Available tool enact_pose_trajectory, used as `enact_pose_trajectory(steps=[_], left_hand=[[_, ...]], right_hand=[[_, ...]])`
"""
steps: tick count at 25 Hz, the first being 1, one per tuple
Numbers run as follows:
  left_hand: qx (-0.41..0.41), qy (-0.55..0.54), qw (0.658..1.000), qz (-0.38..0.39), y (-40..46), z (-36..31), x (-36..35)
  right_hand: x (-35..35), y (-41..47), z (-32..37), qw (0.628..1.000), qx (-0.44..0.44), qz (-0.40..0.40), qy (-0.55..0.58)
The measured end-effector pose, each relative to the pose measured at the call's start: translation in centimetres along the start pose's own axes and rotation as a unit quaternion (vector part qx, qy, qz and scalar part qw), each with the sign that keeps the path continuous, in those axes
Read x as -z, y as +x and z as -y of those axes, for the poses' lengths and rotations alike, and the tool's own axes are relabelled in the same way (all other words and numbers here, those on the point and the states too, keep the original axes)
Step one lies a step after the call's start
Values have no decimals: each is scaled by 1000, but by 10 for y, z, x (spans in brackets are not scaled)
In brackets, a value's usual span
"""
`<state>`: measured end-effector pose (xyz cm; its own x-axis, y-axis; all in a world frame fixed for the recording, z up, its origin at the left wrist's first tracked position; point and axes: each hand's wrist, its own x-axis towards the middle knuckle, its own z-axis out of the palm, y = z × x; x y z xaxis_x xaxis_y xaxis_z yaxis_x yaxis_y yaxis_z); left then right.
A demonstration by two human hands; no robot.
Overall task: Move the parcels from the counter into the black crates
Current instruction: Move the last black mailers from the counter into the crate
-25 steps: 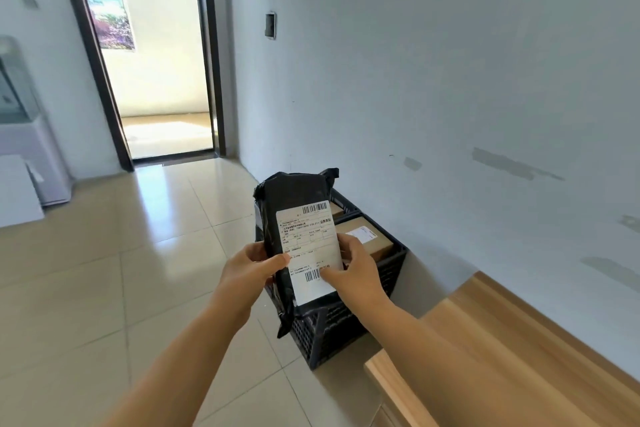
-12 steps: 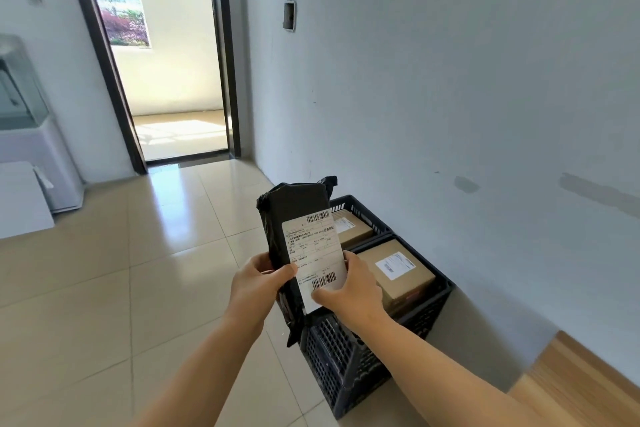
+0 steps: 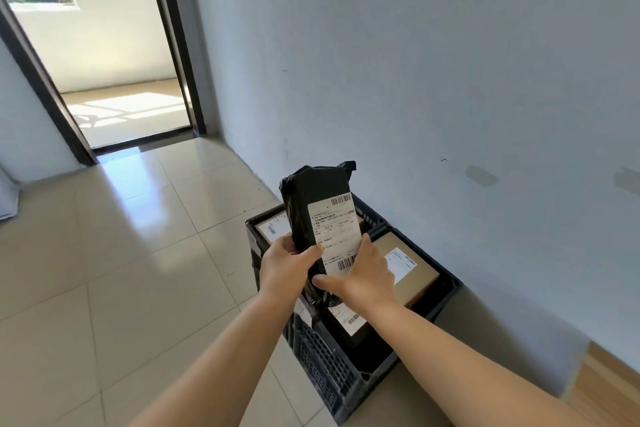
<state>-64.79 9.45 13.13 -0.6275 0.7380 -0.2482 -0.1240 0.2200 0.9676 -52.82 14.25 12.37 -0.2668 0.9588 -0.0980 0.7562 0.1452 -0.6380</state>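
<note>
Here both hands — left hand [image 3: 285,265], right hand [image 3: 363,276] — curl fingers around the black parcel [image 3: 320,218] above the crates [image 3: 346,367].

Black labelled parcel [image 3: 317,204] upright above boxed black crates [image 3: 332,371] (floor-standing)

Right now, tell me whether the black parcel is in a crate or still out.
Out. The black parcel stands upright above the crates, gripped by the left hand and the right hand.
</note>
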Motion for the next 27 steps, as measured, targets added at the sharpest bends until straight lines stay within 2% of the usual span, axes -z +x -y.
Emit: enact_pose_trajectory(steps=[4,8,12,17,19,22,27], left_hand=[[11,36,997,72,75,4,-38],[22,170,971,165,167,15,-61],[13,301,929,217,257,31,-63],[5,405,871,279,310,69,-86],[-18,443,837,321,313,89,-101],[-78,510,766,385,313,119,-119],[-178,583,589,531,329,192,-145]], right_hand=[[-8,69,-10,998,-58,-37,-11],[-20,132,-36,985,-165,-53,-26],[-46,161,-67,957,-268,-11,-107],[-86,165,-111,929,-307,52,-201],[-100,167,-131,921,-297,84,-239],[-118,172,-159,913,-258,128,-289],[-166,199,-219,908,-173,184,-335]])
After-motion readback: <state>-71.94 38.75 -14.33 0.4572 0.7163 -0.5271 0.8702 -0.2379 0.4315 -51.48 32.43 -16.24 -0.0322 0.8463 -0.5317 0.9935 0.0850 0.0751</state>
